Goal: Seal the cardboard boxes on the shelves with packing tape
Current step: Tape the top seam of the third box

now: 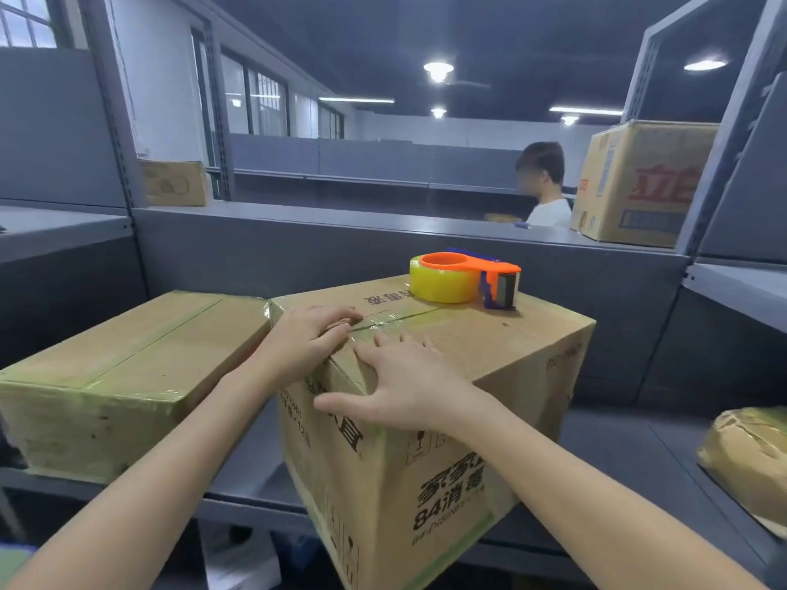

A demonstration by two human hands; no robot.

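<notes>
Forearms are reaching up to the box sitting on the shelf. Right hand is lying flat, fingers spread, over its near top edge. Left hand is pressing bent fingers onto the taped seam, can't tell if it's pinching anything. Tape dispenser is sitting on top, far side.

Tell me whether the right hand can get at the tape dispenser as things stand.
Probably yes. The right hand lies flat on the near corner of the box, holding nothing, and the tape dispenser stands on its top with nothing standing between.
</notes>
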